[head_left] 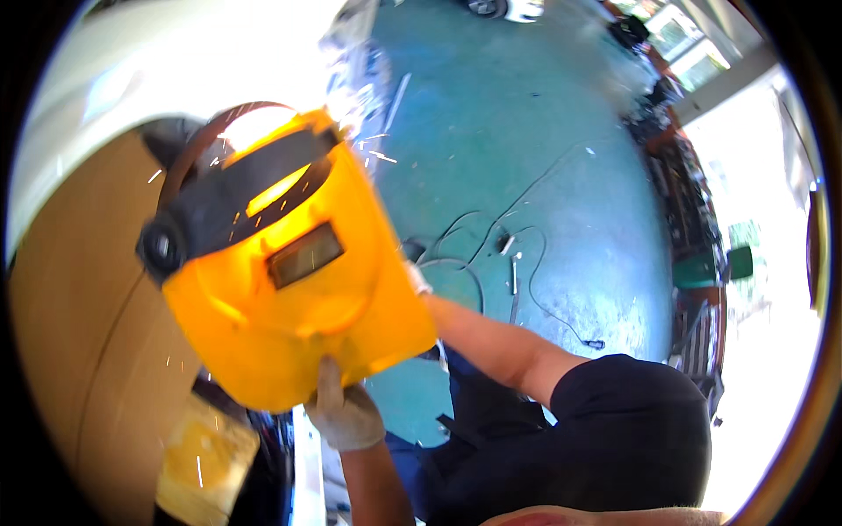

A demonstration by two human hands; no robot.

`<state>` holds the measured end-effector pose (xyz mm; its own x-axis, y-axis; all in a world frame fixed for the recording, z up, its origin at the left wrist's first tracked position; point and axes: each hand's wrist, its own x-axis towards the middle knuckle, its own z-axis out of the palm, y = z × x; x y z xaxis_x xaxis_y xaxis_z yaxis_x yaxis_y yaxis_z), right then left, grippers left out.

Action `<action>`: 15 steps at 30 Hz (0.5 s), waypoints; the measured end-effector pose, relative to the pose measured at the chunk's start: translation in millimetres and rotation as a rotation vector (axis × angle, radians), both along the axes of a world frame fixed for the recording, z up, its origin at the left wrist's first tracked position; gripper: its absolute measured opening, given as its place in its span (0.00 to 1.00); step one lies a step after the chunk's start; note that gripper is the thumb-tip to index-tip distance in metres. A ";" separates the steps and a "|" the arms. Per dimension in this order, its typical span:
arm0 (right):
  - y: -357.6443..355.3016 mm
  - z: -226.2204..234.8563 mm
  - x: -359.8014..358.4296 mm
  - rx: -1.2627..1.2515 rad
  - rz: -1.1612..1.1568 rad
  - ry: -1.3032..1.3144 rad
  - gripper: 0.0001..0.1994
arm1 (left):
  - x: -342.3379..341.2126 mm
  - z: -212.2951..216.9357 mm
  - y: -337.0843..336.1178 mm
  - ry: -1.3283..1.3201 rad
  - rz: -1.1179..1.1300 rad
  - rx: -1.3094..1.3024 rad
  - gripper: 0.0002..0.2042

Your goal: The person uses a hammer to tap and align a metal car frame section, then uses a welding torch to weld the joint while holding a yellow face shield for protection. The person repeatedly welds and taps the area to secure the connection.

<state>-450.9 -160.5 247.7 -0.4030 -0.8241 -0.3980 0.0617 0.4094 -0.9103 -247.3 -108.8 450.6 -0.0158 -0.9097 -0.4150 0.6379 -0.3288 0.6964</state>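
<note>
A yellow welding mask (232, 337) fills the left middle of the head view, its inner side facing me. Its black headband (237, 188) and small dark window (305, 254) show. My left hand (349, 419), in a pale work glove, is closed on the mask's lower edge, one finger laid on the inner face. My right arm reaches in behind the mask. Only a strip of my gloved right hand (418, 279) shows past the mask's right edge, so its fingers and anything in them are hidden. Sparks (379, 156) fly around the mask, with white glare beyond it.
A broad tan panel (70, 298) curves along the left, with a yellowish block (206, 456) below it. Cables (544, 263) lie across the green floor (491, 114). Cluttered shelving (688, 193) lines the right, and part of a car (504, 9) shows at the top.
</note>
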 end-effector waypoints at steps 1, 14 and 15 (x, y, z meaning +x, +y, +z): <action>-0.4 -5.3 -9.4 0.016 -0.004 0.015 0.19 | 10.5 -13.0 6.5 -0.574 -0.182 -0.307 0.20; 82.1 27.8 -26.0 0.433 -0.036 -0.172 0.18 | 105.2 -91.9 130.9 -0.308 0.036 0.260 0.15; 99.7 7.0 -42.4 0.454 -0.201 -0.408 0.19 | 118.8 -94.3 145.7 -0.672 -0.228 0.197 0.17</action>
